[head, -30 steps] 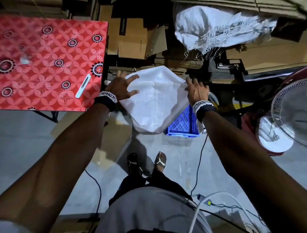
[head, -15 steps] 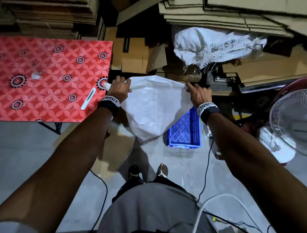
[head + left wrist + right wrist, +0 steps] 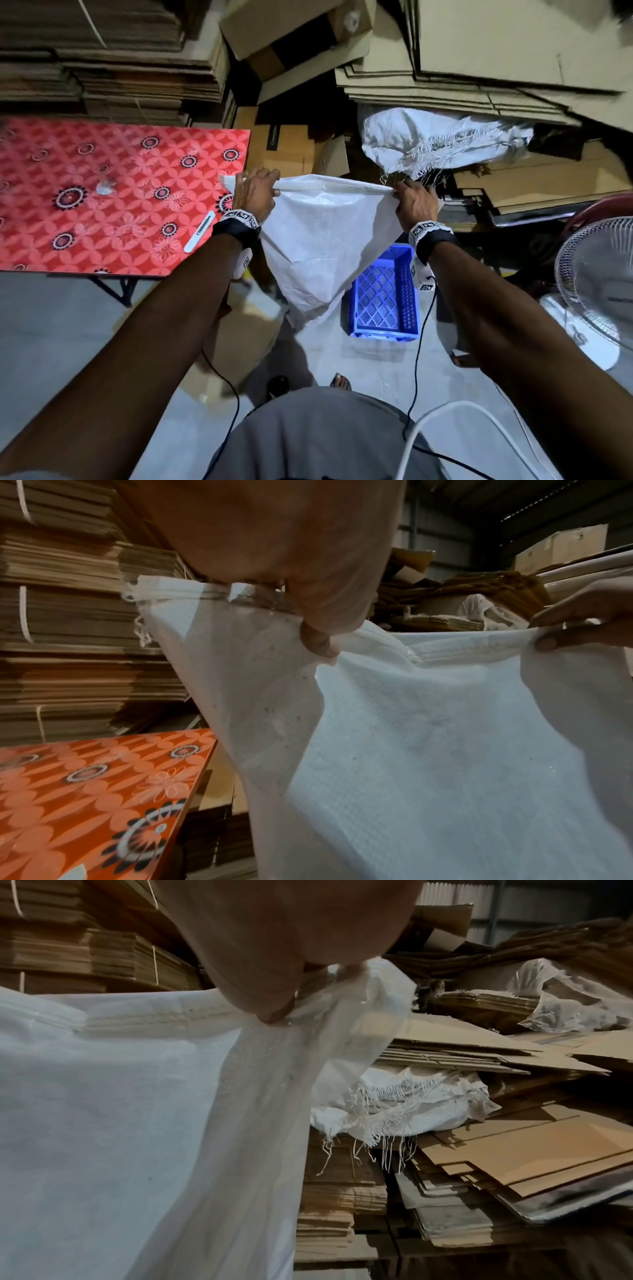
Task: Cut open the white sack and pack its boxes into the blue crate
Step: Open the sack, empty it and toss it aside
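Note:
A white woven sack (image 3: pixel 325 240) hangs in the air, stretched by its stitched top edge between both hands. My left hand (image 3: pixel 255 192) grips the left corner of that edge, fingers curled over it (image 3: pixel 318 639). At the right corner my right hand (image 3: pixel 412 202) pinches the bunched fabric (image 3: pixel 274 1015). The sack hangs limp and narrows to a point at the bottom; what it holds is hidden. Below it on the floor stands the blue crate (image 3: pixel 383 298), partly covered by the sack, with no boxes visible in the part that shows.
A red patterned table (image 3: pixel 113 195) stands at the left with a white cutter (image 3: pixel 200 231) on it. Stacks of flat cardboard (image 3: pixel 479 61) fill the back, with a frayed white sack (image 3: pixel 442 140) on them. A fan (image 3: pixel 596 274) stands at the right. Cables cross the floor.
Both hands went from flat on the sack to gripping its top corners, and they lifted and pulled the edge taut. The sack now hangs higher, uncovering more of the crate.

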`<state>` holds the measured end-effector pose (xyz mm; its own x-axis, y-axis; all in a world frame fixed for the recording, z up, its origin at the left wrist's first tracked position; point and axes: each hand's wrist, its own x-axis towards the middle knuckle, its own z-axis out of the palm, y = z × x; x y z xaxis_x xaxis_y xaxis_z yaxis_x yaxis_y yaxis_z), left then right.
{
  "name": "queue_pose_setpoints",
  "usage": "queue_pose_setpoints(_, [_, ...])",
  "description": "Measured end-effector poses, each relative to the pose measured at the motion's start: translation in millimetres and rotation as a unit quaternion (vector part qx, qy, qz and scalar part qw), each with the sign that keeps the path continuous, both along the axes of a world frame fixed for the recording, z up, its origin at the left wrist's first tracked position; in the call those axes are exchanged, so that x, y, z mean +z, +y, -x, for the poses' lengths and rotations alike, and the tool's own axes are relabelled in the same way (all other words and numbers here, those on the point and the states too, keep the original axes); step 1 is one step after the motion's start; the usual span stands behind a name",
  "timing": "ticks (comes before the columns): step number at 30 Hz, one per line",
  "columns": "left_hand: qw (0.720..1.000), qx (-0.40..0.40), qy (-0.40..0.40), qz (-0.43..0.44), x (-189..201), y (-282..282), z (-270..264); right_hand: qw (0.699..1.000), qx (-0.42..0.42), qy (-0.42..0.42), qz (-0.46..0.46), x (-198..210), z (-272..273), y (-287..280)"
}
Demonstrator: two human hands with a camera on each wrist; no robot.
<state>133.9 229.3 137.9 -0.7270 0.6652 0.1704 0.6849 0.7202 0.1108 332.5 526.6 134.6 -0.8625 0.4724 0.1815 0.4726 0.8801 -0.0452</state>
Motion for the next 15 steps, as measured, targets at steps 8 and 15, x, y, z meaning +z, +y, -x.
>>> queue_pose_setpoints(8, [0.998, 0.028, 0.025, -0.053, 37, 0, 13, 0.999, -0.011, 0.028, -0.011, 34, 12, -7])
queue_pose_setpoints(15, [0.993, 0.043, -0.04, -0.105, 63, 4, 20, 0.998, 0.009, -0.02, -0.053, 78, 22, -9])
